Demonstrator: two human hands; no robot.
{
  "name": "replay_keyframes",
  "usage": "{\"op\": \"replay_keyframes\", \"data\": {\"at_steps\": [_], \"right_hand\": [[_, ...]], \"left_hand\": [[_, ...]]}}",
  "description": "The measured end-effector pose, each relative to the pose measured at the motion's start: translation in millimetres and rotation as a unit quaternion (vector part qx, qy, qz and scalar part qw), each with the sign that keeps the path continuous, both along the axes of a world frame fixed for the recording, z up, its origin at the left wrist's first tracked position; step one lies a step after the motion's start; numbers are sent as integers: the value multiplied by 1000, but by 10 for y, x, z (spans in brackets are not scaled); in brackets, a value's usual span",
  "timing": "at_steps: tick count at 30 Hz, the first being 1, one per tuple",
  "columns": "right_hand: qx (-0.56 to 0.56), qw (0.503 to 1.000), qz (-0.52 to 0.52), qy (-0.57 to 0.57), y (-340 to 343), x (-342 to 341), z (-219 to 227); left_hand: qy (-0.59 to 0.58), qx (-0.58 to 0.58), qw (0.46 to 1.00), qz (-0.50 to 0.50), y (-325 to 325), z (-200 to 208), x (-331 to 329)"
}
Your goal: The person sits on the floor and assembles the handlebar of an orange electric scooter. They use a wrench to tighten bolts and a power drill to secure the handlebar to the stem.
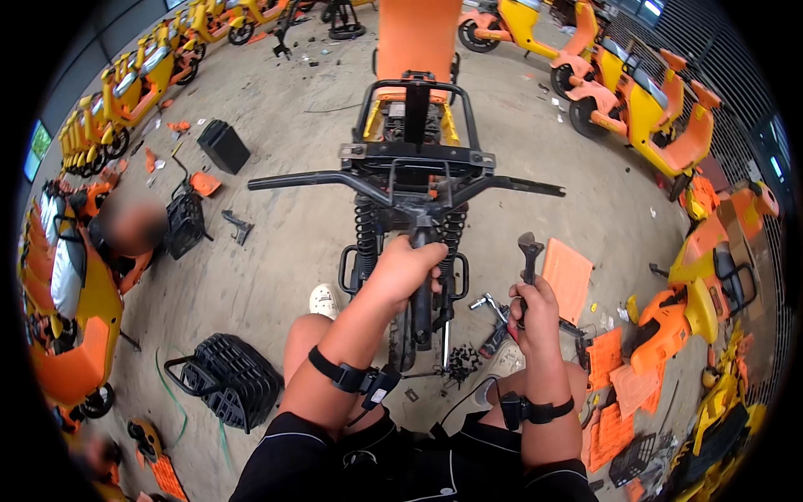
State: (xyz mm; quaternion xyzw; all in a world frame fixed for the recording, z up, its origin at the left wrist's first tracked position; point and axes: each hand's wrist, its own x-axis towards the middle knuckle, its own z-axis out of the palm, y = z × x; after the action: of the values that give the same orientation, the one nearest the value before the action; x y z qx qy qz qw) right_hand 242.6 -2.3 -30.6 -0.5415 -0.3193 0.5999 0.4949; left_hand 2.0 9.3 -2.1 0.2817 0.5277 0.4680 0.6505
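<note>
Before me stands a stripped electric scooter with its bare black handlebar (314, 180) toward me. My left hand (406, 268) is wrapped round the thick black steering tube (421, 322), below the handlebar's middle. To the right, my right hand (535, 309) holds an adjustable wrench (529, 251) upright by its handle, jaw end up. The wrench is apart from the scooter. Coil springs (365, 234) flank the tube, and part of a tyre (401, 347) shows beneath it. Beyond the handlebar is a black frame with an orange body panel (418, 42).
A ratchet-like tool (498, 322) and a heap of small black parts (464, 364) lie near my feet. Orange panels (569, 272) litter the right. At left are a black basket (230, 381), a black box (223, 146) and another person (125, 230). Yellow-orange scooters (644, 109) line both sides.
</note>
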Motion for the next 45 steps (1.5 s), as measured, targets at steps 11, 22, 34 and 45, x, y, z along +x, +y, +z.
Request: {"op": "replay_keyframes", "data": {"at_steps": [11,22,34,45], "right_hand": [[0,1000,-5,-10,20,8,-63],[-16,1000,5,-14,21,-14,-45],[35,997,-59,-40,15,39,-101],[193,975,21,-110,-155,43,47]], "left_hand": [[24,7,1000,20,31,-78,30],[-3,-8,1000,14,-201,-108,77],[65,7,998,11,-384,-230,-61],[220,5,975,-42,-580,-442,-66]]}}
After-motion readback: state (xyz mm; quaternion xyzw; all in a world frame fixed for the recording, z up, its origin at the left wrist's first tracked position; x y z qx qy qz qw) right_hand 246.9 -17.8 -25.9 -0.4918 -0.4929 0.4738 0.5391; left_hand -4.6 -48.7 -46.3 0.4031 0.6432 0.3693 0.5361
